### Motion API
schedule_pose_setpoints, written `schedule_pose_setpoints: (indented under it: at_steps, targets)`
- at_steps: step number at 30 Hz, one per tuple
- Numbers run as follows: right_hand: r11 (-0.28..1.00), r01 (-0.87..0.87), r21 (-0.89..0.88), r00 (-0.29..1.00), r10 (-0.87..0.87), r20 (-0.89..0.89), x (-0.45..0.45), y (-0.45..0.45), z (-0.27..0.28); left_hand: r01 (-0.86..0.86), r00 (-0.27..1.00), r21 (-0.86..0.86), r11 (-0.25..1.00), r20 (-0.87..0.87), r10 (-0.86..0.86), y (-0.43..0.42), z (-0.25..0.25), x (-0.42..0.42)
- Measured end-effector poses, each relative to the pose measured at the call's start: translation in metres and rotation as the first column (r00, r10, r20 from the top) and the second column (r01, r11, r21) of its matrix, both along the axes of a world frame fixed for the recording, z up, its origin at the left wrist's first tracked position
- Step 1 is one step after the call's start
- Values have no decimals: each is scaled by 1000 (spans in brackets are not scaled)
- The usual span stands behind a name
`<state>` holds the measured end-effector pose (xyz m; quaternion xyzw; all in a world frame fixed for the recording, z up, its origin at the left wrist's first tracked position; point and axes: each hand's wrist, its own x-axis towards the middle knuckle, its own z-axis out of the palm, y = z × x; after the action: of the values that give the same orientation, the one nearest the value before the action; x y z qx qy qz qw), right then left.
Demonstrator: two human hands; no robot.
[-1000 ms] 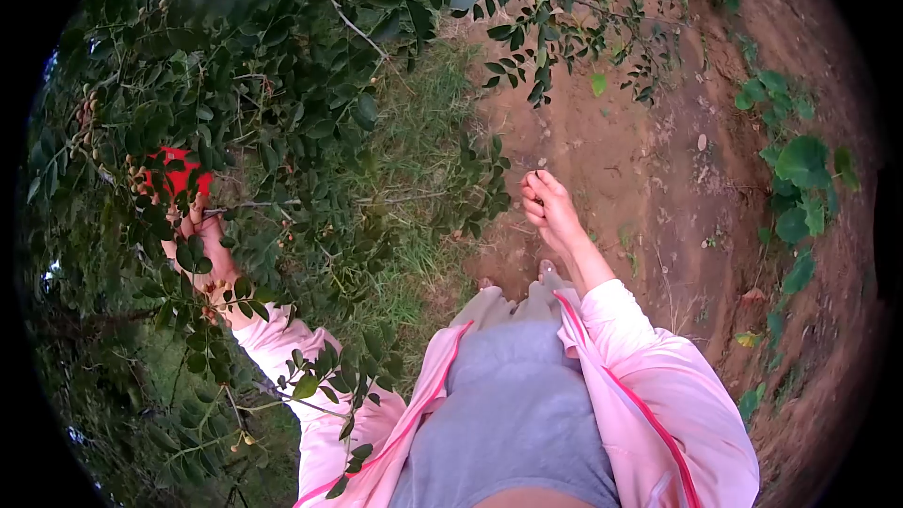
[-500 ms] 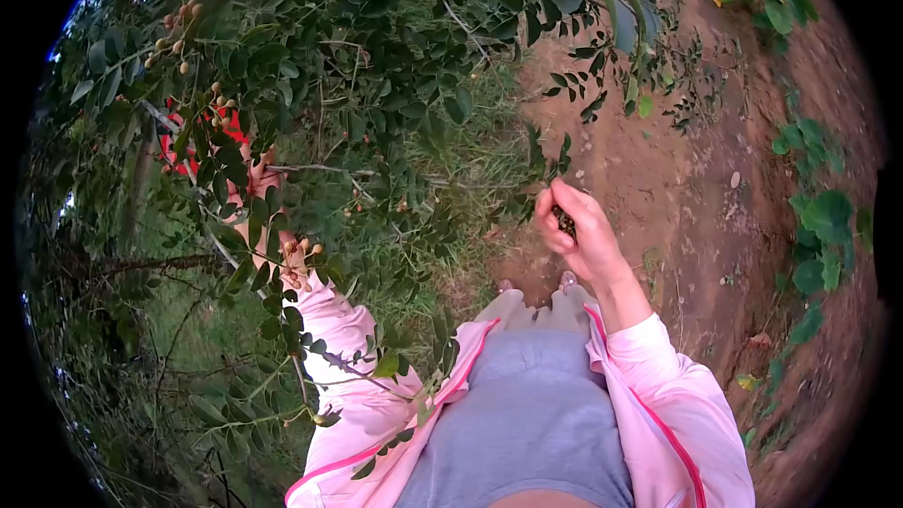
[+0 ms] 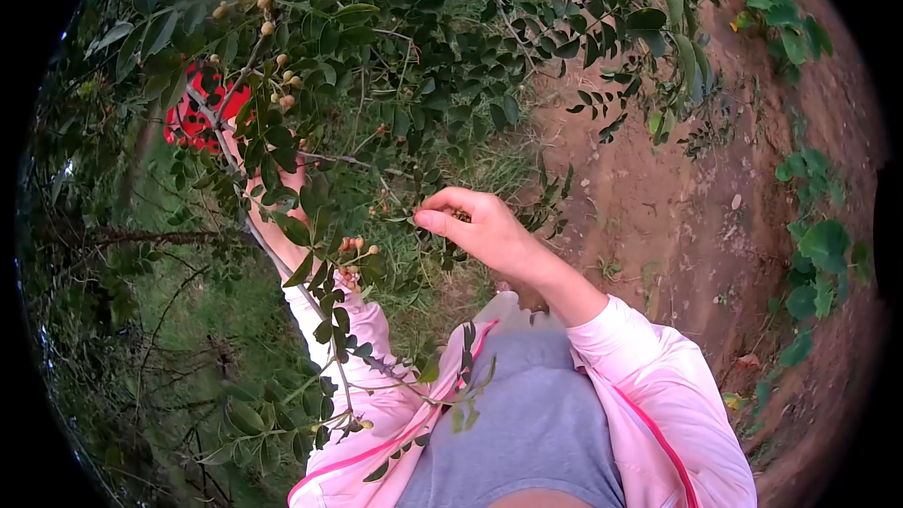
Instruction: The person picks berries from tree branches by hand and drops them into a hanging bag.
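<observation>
A: Let's take the long grey-brown woody branch [image 3: 224, 139] as our landmark. Where do we find the right hand [image 3: 482, 233]?

B: To the right of the branch, well apart from it. We see its fingers curled around a few small brown round pieces [image 3: 461, 214] in the palm.

A: And its thumb and forefinger?

B: Their tips are brought close together, just beside some tiny pale round fruits [image 3: 382, 210], also right of the branch. We can't tell whether the tips pinch one.

A: What about the left hand [image 3: 290, 177]?

B: Just right of the branch's upper stretch, partly hidden by dark green oval leaves [image 3: 279, 136]. We can't tell whether its fingers are together or apart.

A: We also notice a bright red object [image 3: 183, 122] of unclear shape.

B: Yes, behind the upper end of the branch, near the left hand; we can't make out whether they touch.

A: Any larger fruits?

B: One cluster of tan-pink round fruits [image 3: 358, 244] hangs just right of the branch, in front of the left forearm. Farther right of the branch, beyond the right hand, we have bare reddish-brown soil [image 3: 649, 193].
</observation>
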<state>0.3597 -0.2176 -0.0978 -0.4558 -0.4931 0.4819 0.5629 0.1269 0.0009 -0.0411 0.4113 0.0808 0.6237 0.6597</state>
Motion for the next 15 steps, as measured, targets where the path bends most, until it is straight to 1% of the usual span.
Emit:
schedule_pose_setpoints:
  at_steps: [1,5,7,10,13,15]
  targets:
    - [1000,3,-15,1000,-3,15,1,-2,4,-9,1000,-3,1000,-8,9,-1,1,0]
    - [987,67,143,976,-95,194,1,-3,5,-27,1000,-8,1000,-15,27,-5,3,3]
    - [974,66,216,945,-131,300,-1,-3,6,-30,999,-10,1000,-16,30,-8,3,4]
    - [962,14,273,892,-136,430,1,-8,7,-30,999,-13,999,-20,30,-15,3,6]
    - [958,13,286,895,-139,425,8,-23,8,-43,999,-14,999,-28,42,-21,0,11]
    - [970,11,241,938,-93,334,16,-40,6,-48,998,-16,999,-37,47,-21,4,11]
